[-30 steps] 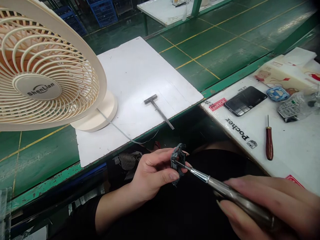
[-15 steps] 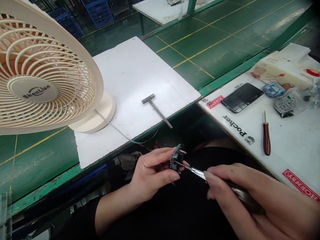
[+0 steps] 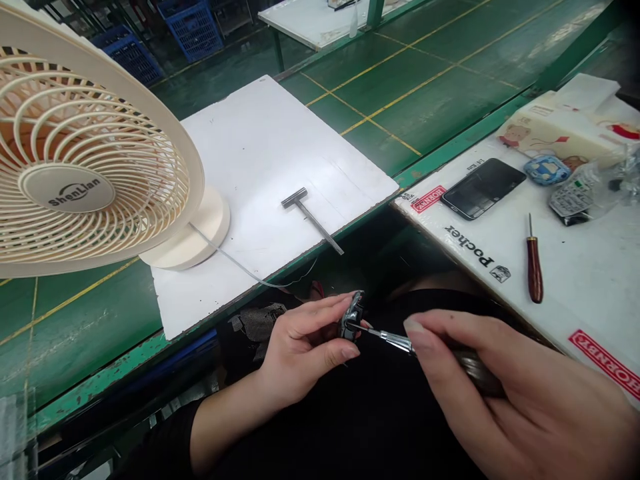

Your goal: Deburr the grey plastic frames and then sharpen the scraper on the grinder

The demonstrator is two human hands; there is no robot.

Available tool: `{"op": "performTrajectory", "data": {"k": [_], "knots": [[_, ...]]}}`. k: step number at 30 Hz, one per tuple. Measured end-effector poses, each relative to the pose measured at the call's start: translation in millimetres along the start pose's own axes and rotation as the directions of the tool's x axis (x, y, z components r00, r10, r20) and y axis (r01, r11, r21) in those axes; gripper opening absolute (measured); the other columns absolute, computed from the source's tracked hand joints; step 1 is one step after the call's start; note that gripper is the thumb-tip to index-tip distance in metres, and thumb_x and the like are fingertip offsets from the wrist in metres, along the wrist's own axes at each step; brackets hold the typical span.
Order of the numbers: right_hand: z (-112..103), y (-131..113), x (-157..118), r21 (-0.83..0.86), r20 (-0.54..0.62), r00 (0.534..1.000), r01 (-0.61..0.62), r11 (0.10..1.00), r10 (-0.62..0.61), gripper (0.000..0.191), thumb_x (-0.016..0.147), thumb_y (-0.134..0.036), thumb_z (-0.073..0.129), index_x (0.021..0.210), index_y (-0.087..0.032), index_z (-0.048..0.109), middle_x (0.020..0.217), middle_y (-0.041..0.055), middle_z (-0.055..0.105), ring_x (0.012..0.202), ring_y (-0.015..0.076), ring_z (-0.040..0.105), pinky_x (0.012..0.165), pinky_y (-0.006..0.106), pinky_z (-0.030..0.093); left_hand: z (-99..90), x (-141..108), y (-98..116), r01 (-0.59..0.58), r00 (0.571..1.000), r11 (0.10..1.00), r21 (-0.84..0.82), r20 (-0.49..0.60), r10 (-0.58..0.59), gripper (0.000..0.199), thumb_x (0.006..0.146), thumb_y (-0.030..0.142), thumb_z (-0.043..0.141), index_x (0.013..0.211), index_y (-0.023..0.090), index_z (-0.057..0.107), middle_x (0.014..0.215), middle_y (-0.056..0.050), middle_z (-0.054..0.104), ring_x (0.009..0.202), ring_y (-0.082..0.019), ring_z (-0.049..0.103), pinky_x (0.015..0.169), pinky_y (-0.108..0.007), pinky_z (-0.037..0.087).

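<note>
Between the thumb and fingers of my left hand (image 3: 305,343) is a small dark part (image 3: 352,316), held above my lap. My right hand (image 3: 480,373) is closed around a thin metal-tipped tool (image 3: 395,340) with a dark, rounded handle. The tool's narrow tip touches the side of the dark part that faces right. What the tip meets there is too small to tell. My palm and fingers hide much of the handle.
A beige fan (image 3: 67,187) stands on a white board (image 3: 240,147) at the left, near a small metal hammer (image 3: 320,225). On the right-hand table lie a phone (image 3: 484,188), a wooden-handled screwdriver (image 3: 534,270), a blue patterned item (image 3: 547,170) and a bagged part (image 3: 573,200).
The fingers of my right hand have shifted slightly on the tool, and the dark part looks turned a little. The tip stays at the part. The camera view has moved slightly.
</note>
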State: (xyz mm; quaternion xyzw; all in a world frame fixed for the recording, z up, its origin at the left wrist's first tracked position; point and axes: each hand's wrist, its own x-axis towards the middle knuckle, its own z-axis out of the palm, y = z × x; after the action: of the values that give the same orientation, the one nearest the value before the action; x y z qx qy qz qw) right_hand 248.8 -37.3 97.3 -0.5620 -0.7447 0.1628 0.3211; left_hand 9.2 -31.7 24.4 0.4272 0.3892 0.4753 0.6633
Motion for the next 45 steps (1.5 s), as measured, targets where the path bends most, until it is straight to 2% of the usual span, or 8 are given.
{"op": "performTrajectory", "data": {"k": [11, 19, 22, 28, 32, 37, 41, 45], "knots": [[1.3, 27.3, 2.6, -0.036, 0.219, 0.795, 0.586, 0.81, -0.565, 0.047, 0.113, -0.004, 0.046, 0.155, -0.004, 0.069, 0.116, 0.0155, 0.089, 0.094, 0.0292, 0.082, 0.087, 0.045, 0.068, -9.7, -5.0, 2.0, -0.115, 0.992, 0.962, 0.25, -0.013, 0.122, 0.054, 0.098, 0.019, 0.095, 0.147, 0.041, 0.085, 0.153, -0.007, 0.084, 0.125, -0.027, 0.087, 0.108, -0.035, 0.072], [31.2, 35.4, -4.9, 0.463, 0.593, 0.788, -0.502, 0.73, 0.165, 0.034, 0.121, -0.048, 0.062, 0.131, -0.023, 0.082, 0.087, 0.0014, 0.078, 0.055, 0.0133, 0.062, 0.047, 0.025, 0.05, -17.4, -11.4, 4.3, -0.087, 0.994, 0.863, 0.498, -0.012, 0.108, 0.057, 0.1, 0.022, 0.094, 0.15, 0.045, 0.082, 0.157, -0.005, 0.082, 0.145, -0.034, 0.079, 0.13, -0.052, 0.062], [38.3, 42.9, -11.9, 0.378, 0.289, 0.954, -0.033, 0.925, -0.084, 0.031, 0.115, -0.023, 0.069, 0.144, -0.025, 0.078, 0.105, 0.0056, 0.084, 0.085, 0.0197, 0.078, 0.074, 0.031, 0.064, -18.0, -12.9, 2.7, -0.042, 0.997, 0.861, 0.506, -0.039, 0.072, 0.052, 0.102, 0.025, 0.092, 0.148, 0.045, 0.083, 0.153, -0.004, 0.084, 0.142, -0.033, 0.081, 0.127, -0.051, 0.065], [46.2, 45.2, -28.6, -0.036, 0.157, 0.825, 0.554, 0.832, -0.543, 0.047, 0.11, -0.008, 0.055, 0.154, 0.002, 0.069, 0.091, 0.0128, 0.082, 0.077, 0.0267, 0.072, 0.067, 0.042, 0.06, -10.1, -16.9, 9.7, -0.149, 0.987, 0.783, 0.604, 0.05, 0.15, 0.063, 0.104, 0.015, 0.088, 0.158, 0.043, 0.074, 0.167, -0.002, 0.073, 0.155, -0.029, 0.071, 0.132, -0.042, 0.059], [47.4, 33.9, -28.1, 0.369, 0.254, 0.956, 0.044, 0.928, -0.147, 0.031, 0.117, -0.023, 0.059, 0.136, -0.017, 0.083, 0.086, 0.0056, 0.078, 0.072, 0.0201, 0.07, 0.066, 0.033, 0.059, -9.2, -19.5, 12.8, -0.146, 0.989, 0.775, 0.615, 0.09, 0.114, 0.066, 0.103, 0.013, 0.088, 0.16, 0.042, 0.073, 0.167, -0.003, 0.071, 0.155, -0.028, 0.07, 0.132, -0.04, 0.059], [52.2, 30.4, -24.0, 0.466, 0.786, 0.572, -0.798, 0.383, 0.234, 0.044, 0.117, -0.058, 0.061, 0.114, -0.02, 0.083, 0.074, -0.0005, 0.065, 0.055, 0.0132, 0.05, 0.048, 0.026, 0.039, -13.4, -22.4, 5.9, -0.104, 0.995, 0.749, 0.655, 0.078, 0.069, 0.064, 0.102, 0.015, 0.089, 0.158, 0.042, 0.075, 0.164, -0.004, 0.073, 0.152, -0.029, 0.073, 0.13, -0.042, 0.061], [63.2, 40.0, -40.0, 0.442, 0.442, 0.896, -0.183, 0.878, -0.035, 0.03, 0.116, -0.024, 0.061, 0.133, -0.016, 0.084, 0.1, 0.0092, 0.082, 0.085, 0.0207, 0.076, 0.074, 0.033, 0.06, -13.4, -27.3, 1.1, -0.033, 0.996, 0.787, 0.617, 0.081, -0.022, 0.058, 0.104, 0.018, 0.087, 0.156, 0.042, 0.077, 0.161, -0.004, 0.076, 0.15, -0.029, 0.074, 0.128, -0.043, 0.062], [64.6, 37.9, -59.3, 0.086, 0.236, 0.902, 0.352, 0.932, -0.362, 0.039, 0.111, -0.007, 0.053, 0.139, -0.002, 0.08, 0.092, 0.0104, 0.08, 0.072, 0.0224, 0.072, 0.06, 0.037, 0.056, -11.8, -36.0, -0.9, -0.051, 0.992, 0.788, 0.613, 0.12, -0.029, 0.062, 0.104, 0.016, 0.087, 0.159, 0.042, 0.074, 0.163, -0.005, 0.074, 0.149, -0.03, 0.075, 0.128, -0.043, 0.062]]}}
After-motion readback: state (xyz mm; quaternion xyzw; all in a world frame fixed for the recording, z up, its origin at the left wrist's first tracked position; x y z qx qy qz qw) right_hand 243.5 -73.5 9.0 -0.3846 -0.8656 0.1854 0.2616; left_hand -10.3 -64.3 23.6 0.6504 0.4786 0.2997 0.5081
